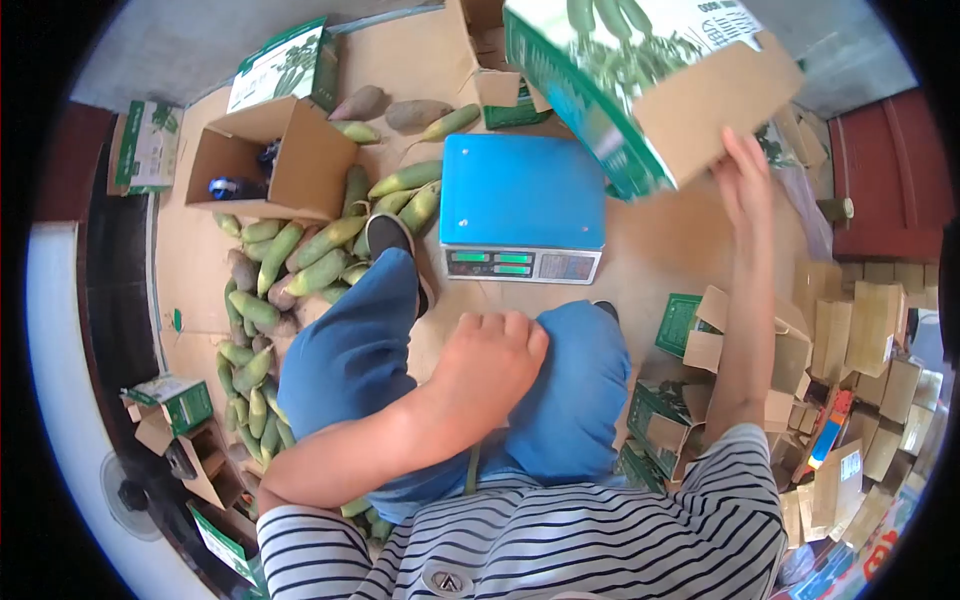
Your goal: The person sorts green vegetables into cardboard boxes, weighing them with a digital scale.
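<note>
My right hand (745, 180) is closed on the edge of a green-and-white cardboard box (630, 60) printed with green vegetables. The box is tilted, beside and partly beyond a blue-topped digital scale (523, 190). My left hand (490, 355) is curled into a loose fist near my bent knee, with nothing showing in it; its palm side is hidden. The scale lies on the floor in front of my legs, with green-lit displays. To its left are many green radishes (320, 270), some touching one another, with several dull purple-brown ones (418, 114) among them.
An open brown carton (325, 160) with dark blue items inside stands among the radishes. Another printed box (285, 70) is behind it. Open green boxes (665, 420) lie to my right, near many stacked brown cartons (875, 325). A fan (130, 495) is at lower left.
</note>
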`<action>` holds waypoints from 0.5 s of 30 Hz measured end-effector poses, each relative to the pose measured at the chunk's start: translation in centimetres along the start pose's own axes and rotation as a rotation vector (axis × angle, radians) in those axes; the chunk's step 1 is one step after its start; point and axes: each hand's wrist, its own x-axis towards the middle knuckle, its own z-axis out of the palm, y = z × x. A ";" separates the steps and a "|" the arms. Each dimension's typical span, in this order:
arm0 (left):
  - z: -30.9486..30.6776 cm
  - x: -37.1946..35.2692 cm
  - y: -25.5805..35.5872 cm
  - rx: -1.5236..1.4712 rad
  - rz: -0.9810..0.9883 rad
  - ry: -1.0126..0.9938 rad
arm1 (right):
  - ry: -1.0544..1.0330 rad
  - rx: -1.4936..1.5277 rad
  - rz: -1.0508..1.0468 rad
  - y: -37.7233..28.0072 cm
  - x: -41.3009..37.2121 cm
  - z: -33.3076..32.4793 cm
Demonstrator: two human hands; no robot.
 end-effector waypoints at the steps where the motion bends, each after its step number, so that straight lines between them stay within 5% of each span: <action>1: 0.1 -0.1 0.1 0.027 -0.002 0.003 | -0.033 -0.127 0.010 -0.9 -2.0 0.1; 9: 1.0 -0.3 0.4 0.060 -0.022 -0.018 | -0.235 -1.169 -0.249 -4.4 -11.1 1.7; 11: 1.6 -0.1 0.3 0.012 -0.026 0.047 | -0.445 -1.407 -0.340 -2.9 -11.9 3.3; 13: 1.4 0.0 0.5 0.001 -0.036 0.019 | -0.633 -1.547 -0.316 1.7 -12.3 3.6; 15: 1.3 -0.1 0.5 0.000 -0.042 0.004 | -0.603 -1.437 -0.285 2.5 -11.5 3.4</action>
